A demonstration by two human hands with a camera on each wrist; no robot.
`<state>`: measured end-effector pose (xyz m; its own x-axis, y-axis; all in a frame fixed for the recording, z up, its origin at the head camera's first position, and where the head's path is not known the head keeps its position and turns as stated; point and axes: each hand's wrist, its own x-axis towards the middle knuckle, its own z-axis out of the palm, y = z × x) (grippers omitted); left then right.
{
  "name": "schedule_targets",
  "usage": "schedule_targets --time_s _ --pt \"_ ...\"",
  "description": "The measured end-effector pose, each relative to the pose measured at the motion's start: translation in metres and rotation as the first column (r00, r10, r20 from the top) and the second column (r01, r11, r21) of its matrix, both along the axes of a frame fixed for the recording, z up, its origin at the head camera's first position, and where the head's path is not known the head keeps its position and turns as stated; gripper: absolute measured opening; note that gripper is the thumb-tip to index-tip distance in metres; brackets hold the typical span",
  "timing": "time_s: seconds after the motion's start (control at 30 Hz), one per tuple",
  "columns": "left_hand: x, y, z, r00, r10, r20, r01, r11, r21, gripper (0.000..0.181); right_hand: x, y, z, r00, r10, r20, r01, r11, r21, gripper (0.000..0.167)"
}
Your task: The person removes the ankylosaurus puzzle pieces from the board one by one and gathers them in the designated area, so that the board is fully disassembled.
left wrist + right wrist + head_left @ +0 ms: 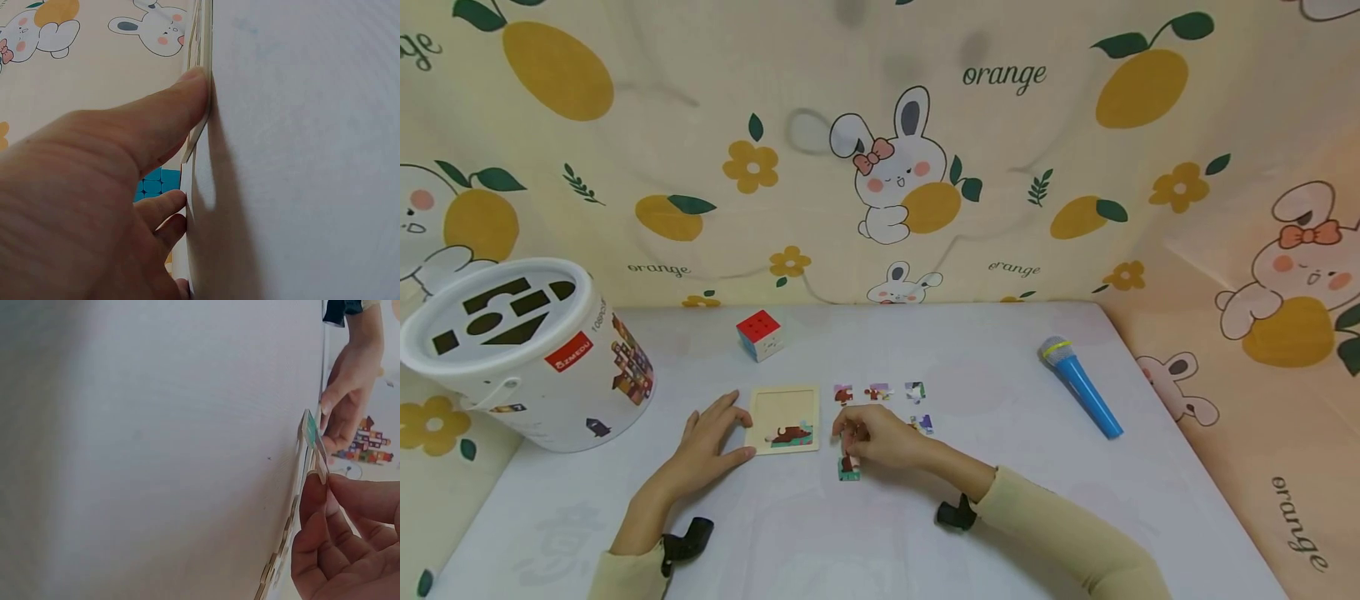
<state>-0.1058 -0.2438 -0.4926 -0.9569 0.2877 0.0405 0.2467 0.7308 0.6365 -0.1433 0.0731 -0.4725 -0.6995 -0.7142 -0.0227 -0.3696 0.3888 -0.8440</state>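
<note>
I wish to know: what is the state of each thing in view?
Puzzle board: partly filled
Puzzle piece: pinched by right hand
Loose pieces: lying apart, unplaced
Bucket: upright, lid on
Cube: top face all red
Microphone: lying on its side
Left hand: touching the board

Soft, diffuse light washed a white tabletop [820,542] and a printed rabbit-and-orange backdrop [820,208] in the head view, where blurred gray patches marked the upper fabric and a faint shadow lay beneath the right sleeve [1067,533]. The left wrist view was dimmer, its left hand [94,181] shaded; a dark, out-of-focus band clouded the right wrist view's left side.
</note>
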Motion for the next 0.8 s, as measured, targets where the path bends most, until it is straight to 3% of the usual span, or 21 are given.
schedule_targets --time_s 0.8 --pt "-0.0026 -0.0008 -0.0033 1.0 -0.001 -0.002 0.001 1.0 -0.009 0.034 -0.0005 0.0028 -0.0013 0.999 0.012 -0.05 -0.011 1.0 0.016 0.02"
